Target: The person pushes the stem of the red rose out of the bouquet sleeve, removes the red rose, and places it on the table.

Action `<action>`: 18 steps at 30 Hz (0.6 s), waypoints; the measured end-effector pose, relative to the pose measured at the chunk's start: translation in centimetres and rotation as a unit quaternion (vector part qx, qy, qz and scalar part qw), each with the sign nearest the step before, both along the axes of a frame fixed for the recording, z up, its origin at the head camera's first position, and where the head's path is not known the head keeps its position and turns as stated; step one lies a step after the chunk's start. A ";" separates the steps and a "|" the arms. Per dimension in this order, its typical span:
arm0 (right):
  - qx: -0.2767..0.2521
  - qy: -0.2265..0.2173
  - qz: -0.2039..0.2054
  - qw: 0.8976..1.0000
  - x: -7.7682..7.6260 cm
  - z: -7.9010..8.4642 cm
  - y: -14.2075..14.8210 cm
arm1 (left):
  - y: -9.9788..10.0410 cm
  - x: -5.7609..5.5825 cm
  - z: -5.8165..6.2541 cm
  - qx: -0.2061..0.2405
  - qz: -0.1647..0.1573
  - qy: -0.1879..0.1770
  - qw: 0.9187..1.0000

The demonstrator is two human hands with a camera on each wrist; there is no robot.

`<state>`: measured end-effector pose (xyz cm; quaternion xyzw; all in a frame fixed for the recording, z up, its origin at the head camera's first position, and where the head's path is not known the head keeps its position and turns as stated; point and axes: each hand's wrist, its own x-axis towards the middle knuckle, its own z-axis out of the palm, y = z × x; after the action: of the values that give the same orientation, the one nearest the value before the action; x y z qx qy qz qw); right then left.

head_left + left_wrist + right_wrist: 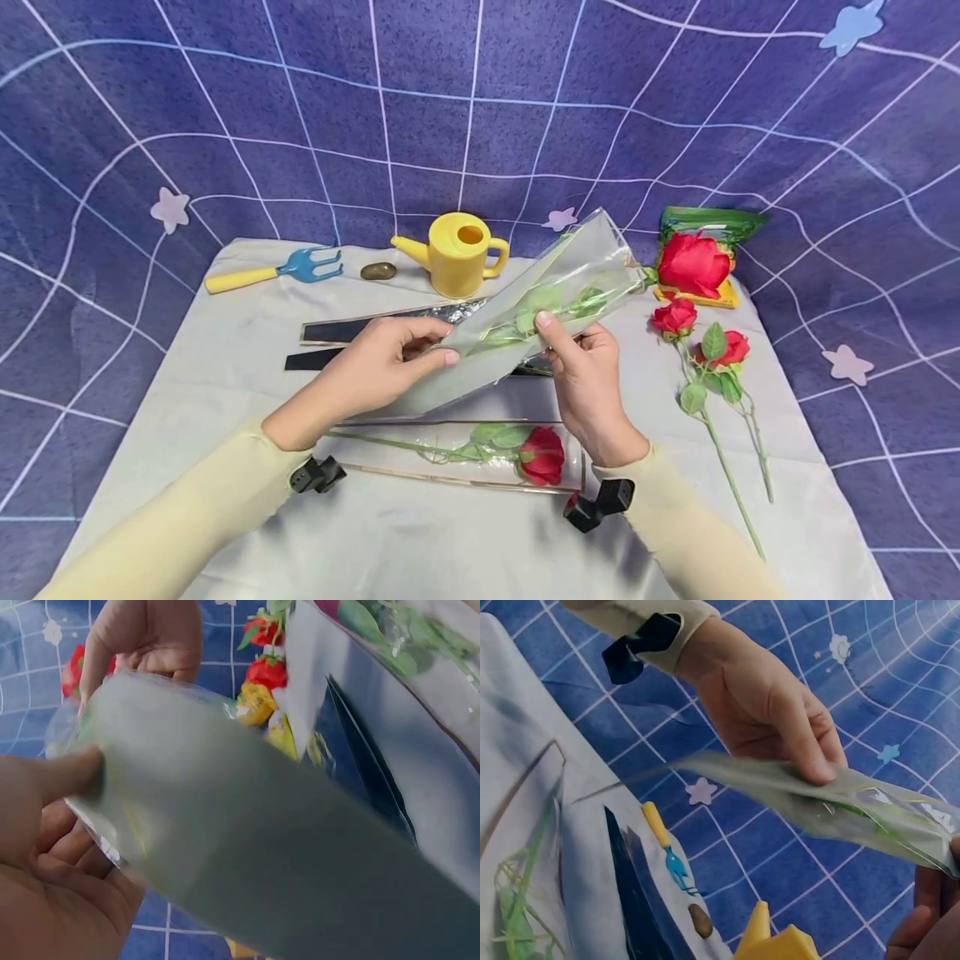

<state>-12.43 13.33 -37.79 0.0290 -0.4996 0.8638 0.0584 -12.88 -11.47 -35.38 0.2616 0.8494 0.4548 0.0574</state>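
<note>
Above the table my hands hold a clear and frosted flower sleeve (442, 383) at a slant. A green leafy stem shows through its film, and a large red rose (693, 265) appears to stick out of its upper end. My left hand (375, 362) pinches the sleeve's lower part between thumb and fingers. Higher up, my right hand (588, 383) grips it, thumb on top over the stem. In the right wrist view the left hand (765, 712) holds the film's edge. Below the hands lies another sleeve (457, 475) with a red rose (542, 456) inside.
Two loose roses (716, 442) lie at the right. Dark-looking sleeves (337, 332) lie under the held one. Along the back are a hand fork (303, 265), a brown stone (378, 271), a yellow watering can (456, 258) and a green-and-yellow object (720, 221) behind the rose.
</note>
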 end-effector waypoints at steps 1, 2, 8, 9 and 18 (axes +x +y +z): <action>-0.002 0.001 0.006 1.000 0.0 0.0 0.1 | 0.1 -0.1 0.0 -0.004 0.004 0.003 1.000; -0.002 0.003 0.013 1.000 0.0 0.0 0.3 | 0.2 -0.1 0.1 -0.005 0.011 0.004 1.000; -0.072 0.037 0.046 0.996 -0.2 -0.3 2.3 | -0.5 -0.1 0.5 -0.005 0.050 -0.025 0.998; -0.091 0.042 0.041 0.994 -0.3 -0.3 2.7 | -0.7 -0.2 0.4 -0.007 0.052 -0.027 0.998; -0.198 0.025 -0.016 0.980 -1.4 -0.1 5.2 | -1.8 -0.1 0.1 -0.012 0.028 -0.046 0.998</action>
<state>-13.86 18.51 -37.90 0.0302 -0.3177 0.9435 0.0896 -12.96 -13.28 -35.32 0.2158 0.8582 0.4576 0.0868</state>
